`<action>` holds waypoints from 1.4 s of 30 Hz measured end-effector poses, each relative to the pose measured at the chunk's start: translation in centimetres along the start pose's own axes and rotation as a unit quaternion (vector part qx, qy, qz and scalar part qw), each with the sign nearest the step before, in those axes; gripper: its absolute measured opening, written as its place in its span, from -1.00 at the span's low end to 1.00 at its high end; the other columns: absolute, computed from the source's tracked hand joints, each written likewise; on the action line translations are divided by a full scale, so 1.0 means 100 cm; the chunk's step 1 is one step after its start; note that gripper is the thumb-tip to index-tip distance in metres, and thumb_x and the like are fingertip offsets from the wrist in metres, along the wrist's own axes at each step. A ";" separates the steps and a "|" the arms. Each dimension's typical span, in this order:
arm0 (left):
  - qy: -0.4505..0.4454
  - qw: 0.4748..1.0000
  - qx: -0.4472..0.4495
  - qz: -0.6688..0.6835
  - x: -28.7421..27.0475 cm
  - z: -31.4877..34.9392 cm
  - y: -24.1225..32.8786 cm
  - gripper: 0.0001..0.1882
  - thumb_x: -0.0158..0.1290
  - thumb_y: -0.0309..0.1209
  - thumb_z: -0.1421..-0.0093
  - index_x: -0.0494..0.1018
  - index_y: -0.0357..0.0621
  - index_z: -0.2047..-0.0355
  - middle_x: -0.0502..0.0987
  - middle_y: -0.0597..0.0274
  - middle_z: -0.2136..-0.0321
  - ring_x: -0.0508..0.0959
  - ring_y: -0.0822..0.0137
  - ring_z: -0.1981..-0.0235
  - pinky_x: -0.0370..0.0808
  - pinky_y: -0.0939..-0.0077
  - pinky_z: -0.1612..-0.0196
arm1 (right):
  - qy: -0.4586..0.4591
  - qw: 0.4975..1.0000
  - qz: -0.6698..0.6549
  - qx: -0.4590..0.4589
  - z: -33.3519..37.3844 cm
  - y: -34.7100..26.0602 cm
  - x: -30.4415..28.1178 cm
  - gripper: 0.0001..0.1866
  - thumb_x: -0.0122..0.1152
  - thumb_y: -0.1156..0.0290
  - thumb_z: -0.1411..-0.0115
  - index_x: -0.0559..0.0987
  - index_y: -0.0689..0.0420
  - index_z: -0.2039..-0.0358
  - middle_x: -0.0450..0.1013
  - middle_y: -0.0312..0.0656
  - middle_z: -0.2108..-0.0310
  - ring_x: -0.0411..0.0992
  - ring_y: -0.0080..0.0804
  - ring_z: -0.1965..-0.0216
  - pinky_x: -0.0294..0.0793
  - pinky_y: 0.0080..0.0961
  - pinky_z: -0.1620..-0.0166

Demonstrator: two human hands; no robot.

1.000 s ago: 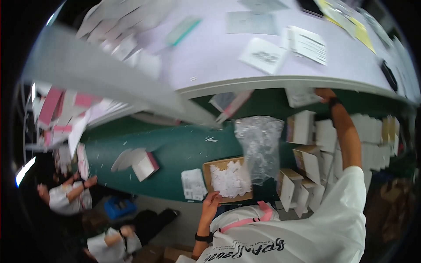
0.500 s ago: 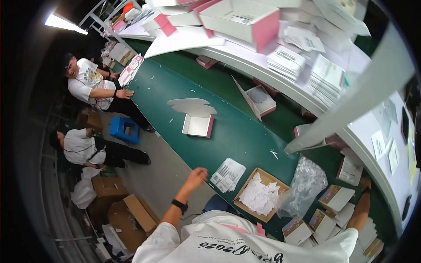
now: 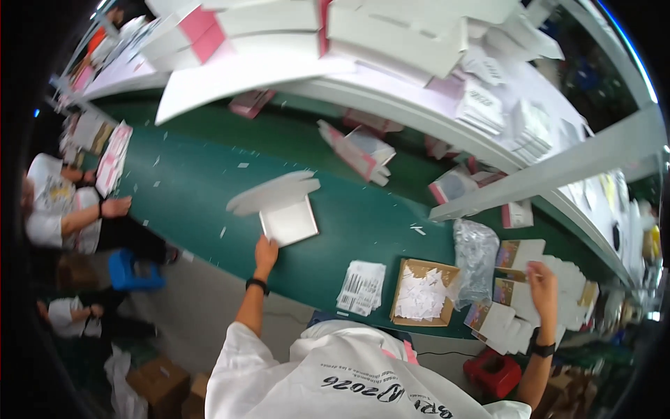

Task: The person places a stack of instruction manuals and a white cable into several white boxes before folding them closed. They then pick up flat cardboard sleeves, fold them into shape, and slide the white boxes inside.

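Observation:
An open white box [image 3: 292, 222] with its lid flap [image 3: 276, 192] folded back lies on the green table. My left hand [image 3: 265, 254] is closed on its near left corner, the wrist wearing a dark band. My right hand [image 3: 543, 290] is raised beside the small cartons [image 3: 513, 297] at the right. Its fingers are bent together and a little blurred; whatever they hold, if anything, cannot be made out. Between my arms lie a stack of printed label sheets [image 3: 361, 286] and a shallow brown carton [image 3: 406, 311] filled with white paper pieces [image 3: 421, 293].
Crumpled clear plastic [image 3: 476, 258] lies right of the brown carton. A white post [image 3: 544, 167] slants down to the table. Pink-and-white boxes [image 3: 359, 150] sit under the raised shelf [image 3: 391, 98]. One co-worker [image 3: 63, 202] stands at the table's left end; another is lower left, near a blue stool [image 3: 132, 271].
My left hand has moved forward from beside the label sheets to the open box and closed on its corner. My right hand has lifted from among the small cartons. The view has turned.

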State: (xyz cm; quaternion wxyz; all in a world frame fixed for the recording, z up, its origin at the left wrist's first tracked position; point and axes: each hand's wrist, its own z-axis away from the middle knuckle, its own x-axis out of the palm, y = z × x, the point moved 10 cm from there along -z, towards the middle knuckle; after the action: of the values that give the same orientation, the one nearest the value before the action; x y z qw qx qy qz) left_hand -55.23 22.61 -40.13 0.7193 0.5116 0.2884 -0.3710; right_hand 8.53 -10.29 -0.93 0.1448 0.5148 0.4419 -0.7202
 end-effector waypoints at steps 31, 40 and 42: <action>-0.135 0.959 0.171 0.183 0.092 0.188 0.100 -0.68 0.06 -0.24 -0.26 0.43 -0.28 0.16 0.50 0.18 0.40 0.47 0.45 0.39 0.46 0.51 0.30 | 0.259 0.917 0.187 -0.241 -0.137 0.046 -0.151 -0.49 -0.03 0.63 -0.02 0.45 0.17 -0.05 0.42 -0.02 -0.06 0.33 -0.04 -0.13 0.25 -0.29 -0.21; -0.111 0.974 0.176 -0.087 0.137 0.244 0.143 -0.32 0.31 -0.13 0.03 0.30 -0.30 0.03 0.37 -0.11 0.10 0.44 -0.06 0.09 0.46 0.13 0.16 | 0.050 0.976 -0.165 -0.134 0.042 -0.040 0.057 -0.79 -0.01 0.58 -0.14 0.56 0.24 0.25 0.54 -0.07 0.29 0.52 -0.23 0.26 0.47 -0.43 0.15; -0.085 0.976 0.151 -0.132 0.135 0.247 0.147 -0.32 0.34 -0.13 0.08 0.31 -0.29 0.09 0.32 -0.14 0.04 0.40 -0.14 0.04 0.45 0.06 0.14 | -0.189 0.952 -0.215 -0.105 0.080 -0.010 0.202 -0.76 0.04 0.44 -0.15 0.57 0.24 0.21 0.52 0.02 0.17 0.51 -0.09 0.18 0.46 -0.36 0.09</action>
State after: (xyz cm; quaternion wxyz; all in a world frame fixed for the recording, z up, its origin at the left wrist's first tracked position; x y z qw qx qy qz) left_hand -34.64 -1.14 -35.46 0.6001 0.5383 0.2321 -0.5443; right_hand -5.65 -11.06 -17.36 0.1206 0.2443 0.5798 -0.7679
